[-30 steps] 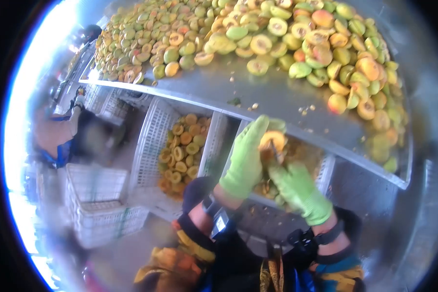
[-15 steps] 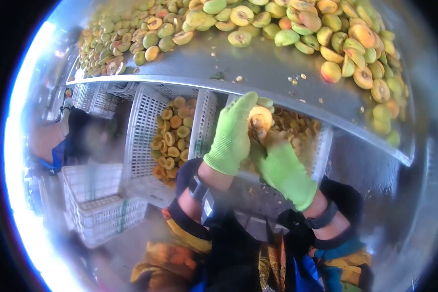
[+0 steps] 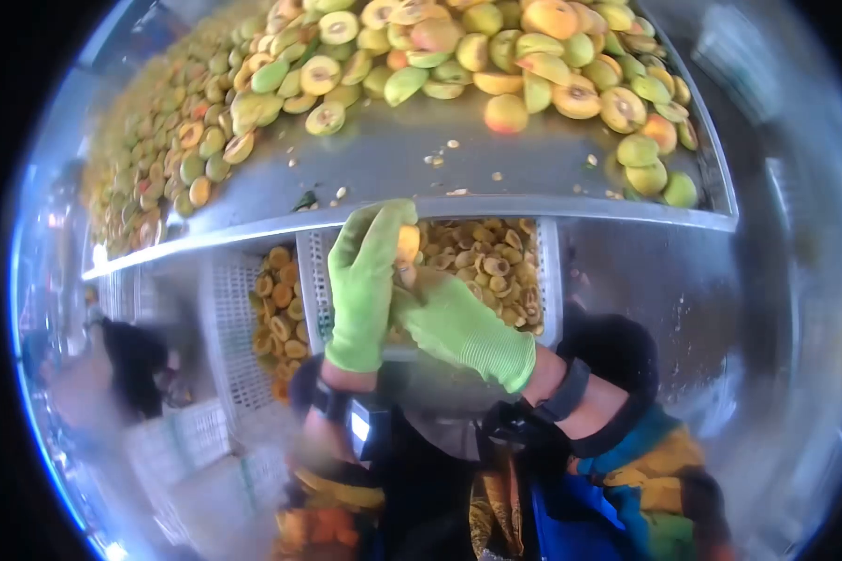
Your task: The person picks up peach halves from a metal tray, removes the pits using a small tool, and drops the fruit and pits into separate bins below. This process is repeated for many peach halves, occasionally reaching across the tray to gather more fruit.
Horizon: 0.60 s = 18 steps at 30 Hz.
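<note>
Fruit [image 3: 408,245], one orange-yellow piece, is sitting at the finger side of our gloved left hand [image 3: 365,280], just above our right hand [image 3: 454,318] and near the front edge of the metal table [image 3: 374,168]. We are gripping it with the left hand, whose long fingers are stretching upward, lying close together and curving over beside it. Our right hand is reaching in from the other side, its fingertips bunching just below the fruit; something dark and blurred is showing there, and we cannot tell what those fingers are pinching. Both hands are hovering over a white crate [image 3: 549,280], in which small tan pieces [image 3: 496,262] are lying in a heap. To its left, a second crate [image 3: 239,327] is holding orange and yellow halves [image 3: 285,309]. On the table beyond us, a pile of green, yellow and reddish fruit [image 3: 496,47] is spreading along the far side, many pieces showing their cut faces. We are wearing a dark band [image 3: 566,391] on the right wrist, while a device [image 3: 363,425] is glowing white by the left one.
</note>
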Each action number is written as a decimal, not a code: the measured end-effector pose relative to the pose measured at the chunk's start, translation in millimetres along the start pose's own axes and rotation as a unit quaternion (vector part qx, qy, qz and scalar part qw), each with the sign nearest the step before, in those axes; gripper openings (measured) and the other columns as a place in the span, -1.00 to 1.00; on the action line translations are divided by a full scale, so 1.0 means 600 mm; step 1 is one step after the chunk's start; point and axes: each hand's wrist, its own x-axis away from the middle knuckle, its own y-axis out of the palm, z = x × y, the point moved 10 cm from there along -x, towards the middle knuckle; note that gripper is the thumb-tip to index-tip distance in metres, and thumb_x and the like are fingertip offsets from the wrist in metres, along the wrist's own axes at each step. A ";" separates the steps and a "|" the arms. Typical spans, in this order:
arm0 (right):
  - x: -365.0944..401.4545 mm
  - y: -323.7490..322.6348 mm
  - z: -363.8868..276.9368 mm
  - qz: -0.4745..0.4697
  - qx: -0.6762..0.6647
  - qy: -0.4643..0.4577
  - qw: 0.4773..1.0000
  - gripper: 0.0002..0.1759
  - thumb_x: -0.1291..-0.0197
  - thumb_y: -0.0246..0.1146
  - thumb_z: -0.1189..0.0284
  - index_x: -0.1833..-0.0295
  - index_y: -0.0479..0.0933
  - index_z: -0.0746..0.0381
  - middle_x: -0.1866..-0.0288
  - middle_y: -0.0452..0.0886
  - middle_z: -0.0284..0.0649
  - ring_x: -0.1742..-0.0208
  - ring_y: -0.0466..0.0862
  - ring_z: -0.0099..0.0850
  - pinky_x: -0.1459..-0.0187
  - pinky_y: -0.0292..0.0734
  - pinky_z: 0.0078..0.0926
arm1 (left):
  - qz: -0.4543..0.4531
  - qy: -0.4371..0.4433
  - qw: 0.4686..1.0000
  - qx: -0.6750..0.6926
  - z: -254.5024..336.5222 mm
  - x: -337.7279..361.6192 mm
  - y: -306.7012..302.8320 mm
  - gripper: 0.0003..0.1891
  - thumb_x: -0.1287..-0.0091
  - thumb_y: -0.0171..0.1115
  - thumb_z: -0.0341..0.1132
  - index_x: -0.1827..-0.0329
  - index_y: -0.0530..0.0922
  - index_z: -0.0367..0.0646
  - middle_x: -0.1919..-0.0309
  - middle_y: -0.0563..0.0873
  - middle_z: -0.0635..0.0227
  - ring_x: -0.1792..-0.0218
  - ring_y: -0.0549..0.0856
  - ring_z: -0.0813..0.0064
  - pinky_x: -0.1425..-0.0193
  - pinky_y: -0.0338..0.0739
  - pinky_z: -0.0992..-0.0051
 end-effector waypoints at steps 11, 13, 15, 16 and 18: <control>0.057 0.036 -0.041 -0.022 0.165 0.139 0.976 -0.51 -0.42 0.11 0.00 0.15 0.50 0.29 0.59 0.45 -0.35 0.77 0.39 -0.60 0.77 0.25 -0.67 | -0.128 -0.025 0.978 0.163 0.017 0.006 0.055 -0.58 -0.44 0.17 -0.05 0.04 0.61 -0.32 0.19 0.72 0.09 0.21 0.73 0.22 0.20 0.70 0.29; 0.067 0.041 -0.045 -0.069 0.146 0.172 0.972 -0.51 -0.43 0.11 0.01 0.15 0.50 0.29 0.62 0.42 -0.38 0.78 0.36 -0.62 0.78 0.22 -0.67 | -0.154 0.011 0.980 0.128 0.034 0.013 0.060 -0.58 -0.43 0.16 -0.04 0.13 0.64 -0.33 0.26 0.73 0.08 0.26 0.74 0.21 0.27 0.68 0.33; 0.088 0.038 -0.028 -0.151 0.135 0.273 0.940 -0.50 -0.42 0.12 -0.06 0.10 0.49 0.22 0.63 0.36 -0.47 0.78 0.25 -0.70 0.78 0.15 -0.70 | -0.179 -0.001 0.977 0.112 0.036 0.024 0.064 -0.60 -0.43 0.14 -0.08 0.17 0.65 -0.34 0.29 0.74 0.08 0.28 0.73 0.23 0.25 0.67 0.34; 0.086 0.030 -0.029 -0.150 0.135 0.273 0.941 -0.50 -0.42 0.12 -0.06 0.10 0.49 0.22 0.63 0.36 -0.47 0.78 0.25 -0.70 0.78 0.15 -0.70 | -0.201 -0.016 0.975 0.097 0.033 0.032 0.071 -0.62 -0.43 0.13 -0.12 0.21 0.66 -0.35 0.32 0.74 0.07 0.30 0.73 0.24 0.23 0.65 0.36; 0.092 0.025 -0.024 -0.165 0.155 0.299 0.927 -0.50 -0.42 0.14 -0.01 0.15 0.52 0.28 0.67 0.36 -0.44 0.80 0.26 -0.68 0.80 0.12 -0.70 | -0.207 -0.030 0.972 0.104 0.038 0.033 0.073 -0.68 -0.40 0.15 -0.21 0.24 0.68 -0.35 0.34 0.75 0.09 0.30 0.73 0.29 0.18 0.63 0.39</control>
